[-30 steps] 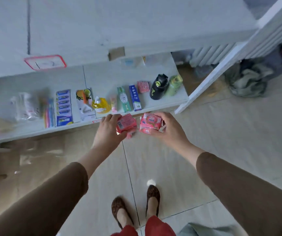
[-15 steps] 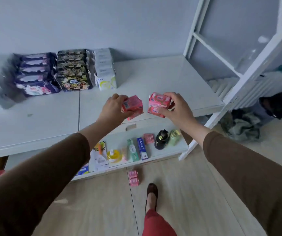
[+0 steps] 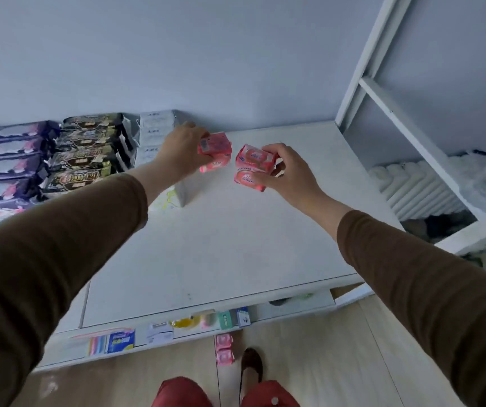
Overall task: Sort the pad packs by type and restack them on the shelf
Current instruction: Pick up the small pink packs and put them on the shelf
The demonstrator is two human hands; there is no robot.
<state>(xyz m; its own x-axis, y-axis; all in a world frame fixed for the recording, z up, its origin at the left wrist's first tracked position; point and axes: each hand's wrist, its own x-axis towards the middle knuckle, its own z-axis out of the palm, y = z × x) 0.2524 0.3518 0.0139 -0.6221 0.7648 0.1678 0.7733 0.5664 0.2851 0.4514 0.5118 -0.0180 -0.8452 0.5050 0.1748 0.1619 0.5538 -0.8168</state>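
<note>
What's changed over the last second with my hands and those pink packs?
Both hands rose from down by the lower shelf and reached forward over the upper shelf. The left hand carried its pink packs toward the white stack; the right hand brought its pink packs alongside. Both grips are unchanged, and the stacked packs on the shelf stayed put.
</note>
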